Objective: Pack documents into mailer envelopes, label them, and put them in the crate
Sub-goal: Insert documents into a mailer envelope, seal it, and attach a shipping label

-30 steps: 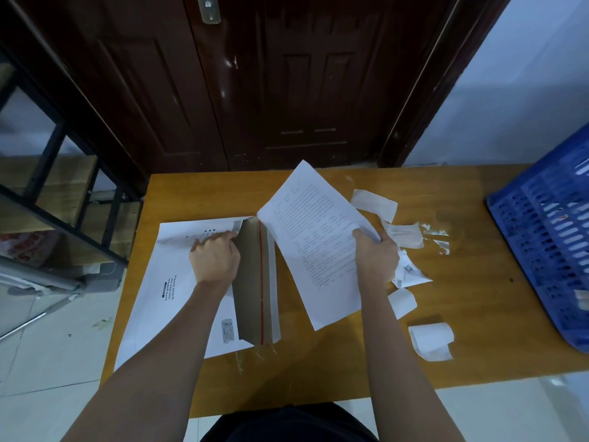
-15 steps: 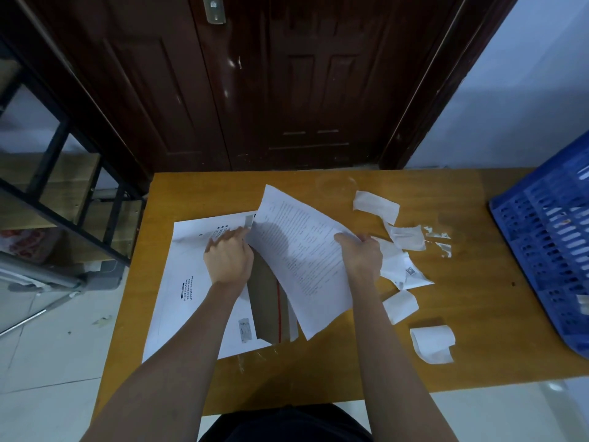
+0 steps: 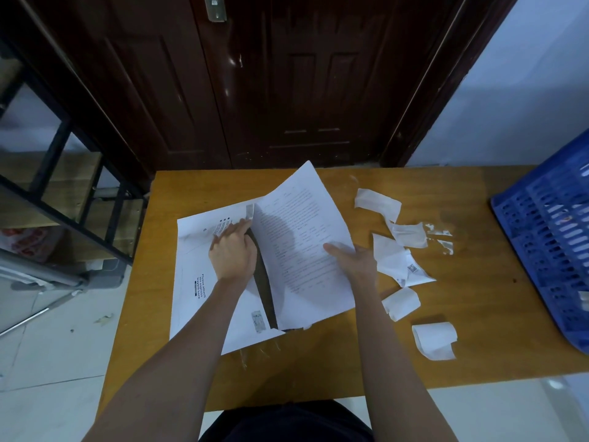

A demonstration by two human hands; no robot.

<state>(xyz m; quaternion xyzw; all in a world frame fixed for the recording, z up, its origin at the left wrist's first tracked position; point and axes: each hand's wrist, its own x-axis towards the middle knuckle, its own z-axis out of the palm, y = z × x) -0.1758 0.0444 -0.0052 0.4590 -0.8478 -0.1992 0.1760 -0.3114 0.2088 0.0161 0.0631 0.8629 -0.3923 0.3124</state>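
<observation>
On the table (image 3: 318,371), straight in front of the person: one white mailer envelope (image 3: 194,282) lies flat, its mouth turned toward the right.
Left hand (image 3: 234,253): its grip pinches the envelope's upper panel and lifts it, so a dark gap shows along the opening.
Right hand (image 3: 353,260): its grip holds the printed document (image 3: 302,250) by its right edge, the sheet's left edge meeting the gap.
Step in hand: feeding the sheet into the mouth; I judge it barely started, since nearly all the page is outside.
Done so far: little that I can confirm; I cannot tell whether anything already lies in the blue crate (image 3: 548,237) at the table's right end.
Loose paper slips (image 3: 401,260): several lie scattered between the document and the crate; whether they are labels or peeled backing I cannot tell.
Left to do: push the sheet home, close the flap, stick a label on, carry the envelope across to the crate.
</observation>
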